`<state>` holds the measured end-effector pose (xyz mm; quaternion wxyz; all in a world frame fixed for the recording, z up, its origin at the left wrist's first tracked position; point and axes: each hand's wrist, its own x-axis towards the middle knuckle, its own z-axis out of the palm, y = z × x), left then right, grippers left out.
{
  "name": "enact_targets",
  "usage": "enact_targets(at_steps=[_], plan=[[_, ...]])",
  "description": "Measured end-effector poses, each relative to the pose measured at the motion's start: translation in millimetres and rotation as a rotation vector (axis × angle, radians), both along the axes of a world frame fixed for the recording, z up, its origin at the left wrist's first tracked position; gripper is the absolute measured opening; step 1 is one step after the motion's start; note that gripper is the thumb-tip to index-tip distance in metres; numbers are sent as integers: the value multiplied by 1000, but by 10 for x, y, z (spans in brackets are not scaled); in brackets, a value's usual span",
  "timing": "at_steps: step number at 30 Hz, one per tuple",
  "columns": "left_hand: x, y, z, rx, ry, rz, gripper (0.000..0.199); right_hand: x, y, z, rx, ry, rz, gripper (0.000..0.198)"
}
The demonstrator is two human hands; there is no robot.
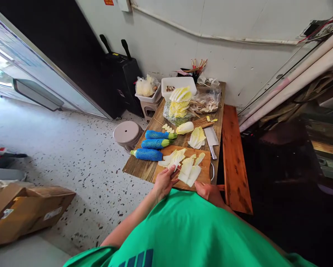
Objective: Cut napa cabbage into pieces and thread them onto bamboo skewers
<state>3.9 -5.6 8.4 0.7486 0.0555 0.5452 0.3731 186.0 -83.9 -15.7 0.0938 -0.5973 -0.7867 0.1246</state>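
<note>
My left hand (pixel 164 181) is at the near left of a wooden cutting board (pixel 206 158), its thumb and fingers closed on the edge of a napa cabbage leaf piece (pixel 176 159). More cut leaf pieces (pixel 189 171) lie on the board, between my two hands. My right hand (pixel 210 193) is closed at the board's near right corner, next to the lowest leaf piece; whatever is in its fingers is hidden. Beyond the board are a loose cabbage leaf (pixel 196 138) and a small peeled cabbage heart (pixel 185 128). A cleaver (pixel 211 141) lies to their right.
Several zucchini in blue netting (pixel 148 155) lie at the table's left. Behind are stacked cabbage leaves (pixel 180 104), wooden skewers (pixel 203 122), a white tub (pixel 179 82) and bagged mushrooms (pixel 207 101). A stool (pixel 127 133) stands left; an orange-brown bench (pixel 235 159) runs along the right.
</note>
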Motion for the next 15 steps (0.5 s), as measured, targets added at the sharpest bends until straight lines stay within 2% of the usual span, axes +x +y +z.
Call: enact_targets(at_steps=[3, 7, 15], plan=[[1, -11, -18, -24, 17, -42, 12, -2, 13, 43, -34, -5, 71, 17], [16, -30, -25, -32, -21, -82, 9, -3, 43, 113, -5, -10, 82, 17], [61, -83, 101, 14, -89, -41, 10, 7, 50, 167, 50, 26, 80, 19]])
